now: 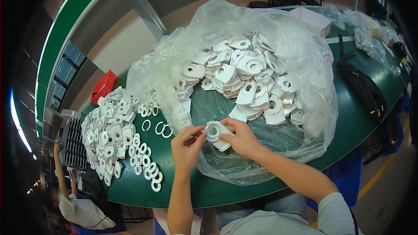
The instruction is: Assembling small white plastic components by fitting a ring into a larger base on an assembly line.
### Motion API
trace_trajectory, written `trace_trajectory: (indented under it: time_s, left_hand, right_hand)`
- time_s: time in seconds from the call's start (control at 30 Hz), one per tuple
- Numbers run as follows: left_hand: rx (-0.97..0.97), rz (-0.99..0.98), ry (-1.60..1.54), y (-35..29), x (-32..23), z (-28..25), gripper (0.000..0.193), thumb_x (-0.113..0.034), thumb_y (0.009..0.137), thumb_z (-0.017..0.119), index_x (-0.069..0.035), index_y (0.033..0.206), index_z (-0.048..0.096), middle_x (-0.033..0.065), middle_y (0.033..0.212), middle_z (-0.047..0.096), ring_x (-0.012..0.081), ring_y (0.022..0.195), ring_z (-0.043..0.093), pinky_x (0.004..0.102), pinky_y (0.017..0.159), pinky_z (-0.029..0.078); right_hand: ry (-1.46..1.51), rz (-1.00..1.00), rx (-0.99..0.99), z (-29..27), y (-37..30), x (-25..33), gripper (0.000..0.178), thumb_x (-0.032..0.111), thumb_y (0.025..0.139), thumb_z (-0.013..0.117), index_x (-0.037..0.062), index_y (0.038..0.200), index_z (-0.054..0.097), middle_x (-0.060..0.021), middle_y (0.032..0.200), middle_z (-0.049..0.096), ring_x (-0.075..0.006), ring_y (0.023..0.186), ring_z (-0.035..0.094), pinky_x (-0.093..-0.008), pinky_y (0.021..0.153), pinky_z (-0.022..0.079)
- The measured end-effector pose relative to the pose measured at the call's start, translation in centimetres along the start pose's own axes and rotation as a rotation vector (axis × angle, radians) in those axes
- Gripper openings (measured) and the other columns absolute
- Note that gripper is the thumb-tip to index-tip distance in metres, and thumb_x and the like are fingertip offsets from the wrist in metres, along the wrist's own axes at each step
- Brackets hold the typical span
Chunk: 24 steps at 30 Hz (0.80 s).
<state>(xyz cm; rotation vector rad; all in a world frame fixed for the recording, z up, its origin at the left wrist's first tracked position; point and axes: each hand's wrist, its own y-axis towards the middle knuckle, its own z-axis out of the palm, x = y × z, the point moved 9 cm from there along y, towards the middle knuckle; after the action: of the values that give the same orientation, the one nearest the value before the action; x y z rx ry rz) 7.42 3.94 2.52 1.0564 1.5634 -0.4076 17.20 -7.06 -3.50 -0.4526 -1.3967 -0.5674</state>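
A white plastic plate with a round hole (213,134) is between my hands, over the near rim of a clear plastic bag. My right hand (243,137) grips its right side, thumb on top. At its left edge the thumb and fingertips of my left hand (188,145) close together by the ring-shaped opening. Any small piece between those fingertips is too small to make out. Just ahead, the open bag (305,61) holds a heap of similar white plates (250,65). Left of my hands lie loose white rings (162,129).
Round white pieces (146,161) lie in rows on the green table (174,191), beside a large pile of white parts (109,130). A red bin (103,87), a black rack (75,143) and another person (85,209) are at the left. A black bag (361,85) lies at the right.
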Motion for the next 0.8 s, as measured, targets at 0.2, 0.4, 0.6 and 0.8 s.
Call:
trace_trajectory:
  time_s: [0.2,0.4,0.6,0.8]
  left_hand:
    - [-0.063,-0.145,-0.106,0.2,2.1,-1.0,0.019,0.004,0.079,0.064,0.005,0.098,0.066,0.007,0.084,0.063,0.0104,0.064,0.059,0.0211,0.059,0.048]
    - [-0.072,-0.214,-0.2,0.0,2.8,-0.9,0.018,0.004,0.08,0.062,0.007,0.098,0.066,0.0079,0.081,0.065,0.0117,0.063,0.057,0.0226,0.059,0.046]
    - [-0.058,-0.135,-0.18,0.1,1.7,-0.7,0.018,0.003,0.08,0.062,0.007,0.098,0.066,0.0069,0.079,0.064,0.0111,0.063,0.057,0.0219,0.059,0.045]
    - [-0.076,-0.181,-0.161,0.0,2.0,-0.8,0.018,0.003,0.08,0.063,0.006,0.098,0.066,0.0058,0.078,0.064,0.0099,0.063,0.056,0.0208,0.058,0.044]
  right_hand:
    - [0.148,0.156,0.138,1.3,0.1,-1.1,0.024,0.008,0.091,0.052,0.0002,0.114,0.054,-0.003,0.078,0.063,-0.0073,0.061,0.054,-0.0217,0.054,0.043]
    - [0.255,0.181,0.167,1.4,0.3,-1.9,0.028,0.015,0.095,0.041,0.0001,0.115,0.054,-0.004,0.078,0.059,-0.0088,0.052,0.05,-0.0218,0.048,0.042]
    - [0.251,0.22,0.143,1.1,0.2,-1.9,0.027,0.012,0.095,0.041,-0.0004,0.114,0.055,-0.0039,0.078,0.06,-0.0088,0.053,0.05,-0.0216,0.048,0.041]
    - [0.276,0.212,0.138,1.2,0.1,-1.5,0.025,0.011,0.092,0.049,0.0001,0.114,0.055,-0.0033,0.078,0.062,-0.0073,0.055,0.051,-0.0208,0.048,0.041]
